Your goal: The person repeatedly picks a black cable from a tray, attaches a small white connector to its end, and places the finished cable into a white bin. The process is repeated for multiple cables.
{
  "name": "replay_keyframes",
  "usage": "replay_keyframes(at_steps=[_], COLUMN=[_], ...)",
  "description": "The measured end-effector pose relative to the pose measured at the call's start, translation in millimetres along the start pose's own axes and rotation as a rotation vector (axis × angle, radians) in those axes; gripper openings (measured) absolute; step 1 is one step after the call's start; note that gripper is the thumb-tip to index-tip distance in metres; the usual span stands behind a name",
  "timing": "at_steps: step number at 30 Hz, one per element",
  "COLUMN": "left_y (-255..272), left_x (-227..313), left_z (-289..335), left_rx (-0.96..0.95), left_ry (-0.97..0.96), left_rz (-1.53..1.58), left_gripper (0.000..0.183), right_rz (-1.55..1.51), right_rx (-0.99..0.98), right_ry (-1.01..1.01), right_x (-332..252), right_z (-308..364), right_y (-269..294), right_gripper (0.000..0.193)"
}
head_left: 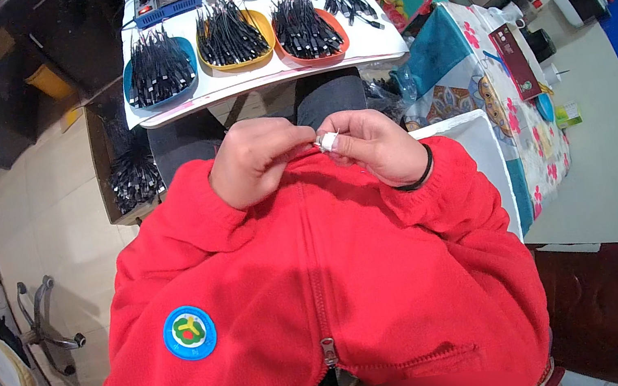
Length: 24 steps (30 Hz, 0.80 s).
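Both hands meet above the red jacket [318, 290]: right hand [371, 147] pinches a small white connector [329, 141], left hand [258, 159] curls closed, touching it. Cable-filled trays [232, 37] sit beyond on the worktop [375, 49].

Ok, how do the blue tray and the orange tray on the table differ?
The blue tray sits farthest left on the table; the orange tray sits farthest right, with a yellow tray between. They differ in colour. Both hold heaps of black cables, and neither hand touches them.
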State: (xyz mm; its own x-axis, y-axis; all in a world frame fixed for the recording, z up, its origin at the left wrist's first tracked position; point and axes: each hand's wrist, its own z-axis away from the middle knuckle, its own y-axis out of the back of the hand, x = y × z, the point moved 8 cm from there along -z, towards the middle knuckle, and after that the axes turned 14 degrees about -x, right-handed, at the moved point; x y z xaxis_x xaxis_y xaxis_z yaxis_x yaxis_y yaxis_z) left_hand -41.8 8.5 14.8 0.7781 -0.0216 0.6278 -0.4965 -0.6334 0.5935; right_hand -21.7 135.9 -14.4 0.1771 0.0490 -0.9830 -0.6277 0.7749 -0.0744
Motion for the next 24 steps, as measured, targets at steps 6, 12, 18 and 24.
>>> replay_keyframes(at_steps=[6,12,18,24], left_y=[-17.3,-31.5,-35.5,-8.6], left_x=[-31.0,-30.9,-27.9,-22.7], left_z=[7.2,9.6,7.7,10.7], left_rx=[0.045,0.032,-0.021,-0.003], left_ry=[0.181,0.173,0.171,0.279], left_rz=[1.083,1.417,1.504,1.061], left_gripper=[0.012,0.013,0.014,0.015], right_rz=[0.733,0.936,0.915,0.653], right_rx=[0.217,0.158,0.168,0.159], right_ry=[0.429,0.851,0.874,0.776], right_x=[-57.1,-78.2,-78.2,-68.1], right_z=[16.0,11.8,13.0,3.8], right_y=[3.2,-22.2,-26.5,-16.0], right_gripper=[0.019,0.032,0.022,0.015])
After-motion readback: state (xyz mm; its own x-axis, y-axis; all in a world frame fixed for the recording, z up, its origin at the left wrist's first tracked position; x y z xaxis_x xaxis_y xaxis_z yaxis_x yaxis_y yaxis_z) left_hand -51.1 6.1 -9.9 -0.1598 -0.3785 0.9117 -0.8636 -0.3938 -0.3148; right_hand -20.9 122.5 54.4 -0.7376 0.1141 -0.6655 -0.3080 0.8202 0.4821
